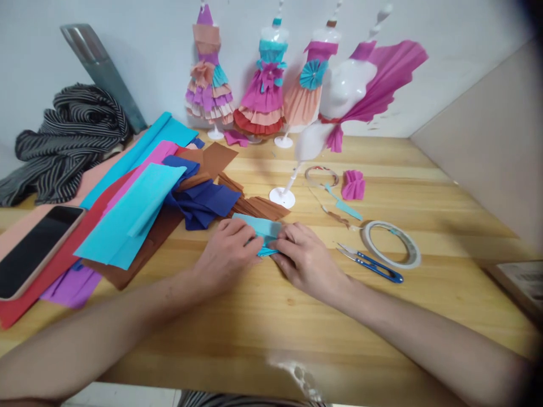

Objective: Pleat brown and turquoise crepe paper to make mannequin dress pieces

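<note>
A strip of light blue crepe paper [263,227] is pinched between my two hands above the middle of the table. Its near edge is gathered into narrow folds. My left hand [231,249] grips the left end with bent fingers, and my right hand [306,257] grips the right end, thumb and fingers pressed together. Just beyond stands a small white mannequin [345,87] on a round base, wearing a pleated magenta paper piece [392,79]. Pleated brown paper [265,207] lies right behind my left hand.
Blue-handled thread snips [375,267] and a roll of white tape [368,240] lie to the right. Crepe sheets [131,212], a phone [40,249] and a striped cloth [76,135] cover the left. Several paper-dressed mannequins [271,85] stand along the wall. A ruffled magenta piece [353,185] lies behind the tape.
</note>
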`<state>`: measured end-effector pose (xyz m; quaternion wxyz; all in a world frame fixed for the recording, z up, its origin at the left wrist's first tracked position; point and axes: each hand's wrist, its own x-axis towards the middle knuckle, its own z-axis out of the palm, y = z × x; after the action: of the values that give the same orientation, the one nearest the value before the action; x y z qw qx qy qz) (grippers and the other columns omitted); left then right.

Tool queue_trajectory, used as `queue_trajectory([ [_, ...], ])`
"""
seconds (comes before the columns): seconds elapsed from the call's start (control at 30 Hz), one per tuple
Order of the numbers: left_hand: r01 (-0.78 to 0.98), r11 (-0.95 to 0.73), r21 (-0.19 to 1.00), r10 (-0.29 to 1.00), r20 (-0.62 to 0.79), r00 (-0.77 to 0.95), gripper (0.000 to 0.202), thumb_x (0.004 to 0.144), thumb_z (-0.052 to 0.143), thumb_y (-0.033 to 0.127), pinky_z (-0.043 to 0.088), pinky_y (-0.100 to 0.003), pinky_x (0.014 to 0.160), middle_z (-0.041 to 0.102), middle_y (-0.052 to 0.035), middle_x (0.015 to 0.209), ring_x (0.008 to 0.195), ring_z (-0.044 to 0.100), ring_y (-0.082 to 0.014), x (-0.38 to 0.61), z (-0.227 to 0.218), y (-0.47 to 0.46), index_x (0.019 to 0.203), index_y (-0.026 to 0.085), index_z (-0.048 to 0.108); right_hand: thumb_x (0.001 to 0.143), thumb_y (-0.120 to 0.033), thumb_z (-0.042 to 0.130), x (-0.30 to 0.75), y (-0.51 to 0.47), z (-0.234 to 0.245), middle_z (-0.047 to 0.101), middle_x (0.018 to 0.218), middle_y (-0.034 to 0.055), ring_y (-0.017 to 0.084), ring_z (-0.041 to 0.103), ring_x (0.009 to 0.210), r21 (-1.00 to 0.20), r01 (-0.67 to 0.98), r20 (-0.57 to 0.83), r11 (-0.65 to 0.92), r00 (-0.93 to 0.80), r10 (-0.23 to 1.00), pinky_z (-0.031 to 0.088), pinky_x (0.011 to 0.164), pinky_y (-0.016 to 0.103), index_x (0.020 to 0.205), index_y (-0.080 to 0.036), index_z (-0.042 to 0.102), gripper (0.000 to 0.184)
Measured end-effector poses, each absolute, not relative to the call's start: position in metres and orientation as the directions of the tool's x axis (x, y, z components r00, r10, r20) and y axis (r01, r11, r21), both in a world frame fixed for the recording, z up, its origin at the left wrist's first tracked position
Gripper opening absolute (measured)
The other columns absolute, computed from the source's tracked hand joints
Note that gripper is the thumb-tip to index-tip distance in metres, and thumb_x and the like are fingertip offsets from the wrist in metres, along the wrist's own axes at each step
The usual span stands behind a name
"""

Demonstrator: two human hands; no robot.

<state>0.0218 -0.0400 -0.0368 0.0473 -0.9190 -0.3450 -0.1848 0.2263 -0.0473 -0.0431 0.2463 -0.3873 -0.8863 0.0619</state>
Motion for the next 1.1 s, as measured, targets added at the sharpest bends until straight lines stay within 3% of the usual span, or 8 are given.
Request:
queue_trajectory([
  [0.2,0.611,-0.791,-0.017,0.573,0.327,0.751,0.018,0.089,0.054,0.020,0.035,-0.033,0.058,0.055,-0.0030,0.072,0.070,0.046,-0.0194,0.025,-0.041,-0.043,0.071,0.017,0.056,0.089,-0.022,0.051,0.228,-0.051,-0.036,0.058,0.074,0.0068,0.021,0.046,0.074,-0.128,0.704,0.368,0.698,-0.620,0.693,0.029,0.065,0.034,0.085,-0.016,0.068,0.019],
  [0.4,0.579,-0.814,-0.049,0.529,0.350,0.773,0.028,0.091,0.043,0.010,0.033,-0.032,0.057,0.055,-0.0033,0.069,0.069,0.046,-0.0191,0.028,-0.040,-0.046,0.067,0.016,0.055,0.088,-0.018,0.052,0.229,-0.056,-0.031,0.059,0.067,0.0045,0.020,0.045,0.072,0.000,0.683,0.370,0.730,-0.678,0.635,0.029,0.072,0.036,0.077,-0.016,0.066,0.017],
  [0.47,0.588,-0.808,0.029,0.566,0.314,0.762,0.023,0.092,0.045,0.014,0.036,-0.032,0.061,0.058,-0.0033,0.073,0.072,0.049,-0.0192,0.028,-0.041,-0.044,0.072,0.016,0.058,0.089,-0.016,0.051,0.230,-0.055,-0.030,0.060,0.067,0.0043,0.019,0.046,0.071,-0.039,0.683,0.361,0.729,-0.671,0.648,0.029,0.072,0.035,0.078,-0.016,0.064,0.017],
  [0.63,0.561,-0.722,0.404,0.656,0.142,0.742,0.005,0.084,0.061,0.021,0.041,-0.028,0.073,0.063,-0.0017,0.083,0.084,0.056,-0.0176,0.023,-0.036,-0.028,0.084,0.017,0.063,0.087,-0.018,0.053,0.235,-0.049,-0.028,0.063,0.073,0.0055,0.018,0.052,0.072,-0.228,0.679,0.242,0.698,-0.655,0.716,0.032,0.068,0.031,0.076,-0.016,0.061,0.014],
  [0.77,0.535,-0.666,0.520,0.644,0.039,0.764,0.003,0.080,0.063,0.016,0.041,-0.025,0.071,0.063,-0.0009,0.084,0.081,0.058,-0.0155,0.020,-0.026,-0.021,0.082,0.017,0.064,0.083,-0.014,0.056,0.236,-0.044,-0.029,0.063,0.077,0.0055,0.018,0.055,0.073,-0.362,0.648,0.213,0.670,-0.642,0.736,0.038,0.068,0.030,0.077,-0.016,0.061,0.008],
  [0.9,0.598,-0.655,0.462,0.657,-0.042,0.753,0.009,0.083,0.060,0.018,0.043,-0.029,0.077,0.064,-0.0041,0.094,0.090,0.058,-0.0189,0.023,-0.018,-0.029,0.091,0.016,0.064,0.083,-0.013,0.053,0.236,-0.044,-0.029,0.061,0.076,0.0061,0.018,0.055,0.071,-0.406,0.627,0.229,0.665,-0.634,0.738,0.040,0.065,0.028,0.076,-0.016,0.061,0.011],
  [1.0,0.606,-0.734,0.307,0.627,-0.038,0.778,0.013,0.084,0.061,0.026,0.044,-0.036,0.080,0.063,-0.0063,0.095,0.092,0.057,-0.0230,0.027,-0.015,-0.040,0.092,0.016,0.064,0.084,-0.015,0.053,0.235,-0.047,-0.028,0.062,0.078,0.0068,0.019,0.056,0.073,-0.348,0.645,0.215,0.680,-0.652,0.727,0.039,0.066,0.030,0.082,-0.016,0.063,0.011],
  [1.1,0.607,-0.770,0.196,0.623,0.022,0.782,0.025,0.083,0.063,0.041,0.045,-0.038,0.074,0.062,-0.0070,0.088,0.085,0.055,-0.0252,0.033,-0.019,-0.048,0.086,0.016,0.063,0.084,-0.014,0.052,0.234,-0.050,-0.028,0.063,0.079,0.0071,0.019,0.056,0.074,-0.278,0.647,0.192,0.710,-0.687,0.701,0.037,0.065,0.030,0.084,-0.016,0.065,0.013],
])
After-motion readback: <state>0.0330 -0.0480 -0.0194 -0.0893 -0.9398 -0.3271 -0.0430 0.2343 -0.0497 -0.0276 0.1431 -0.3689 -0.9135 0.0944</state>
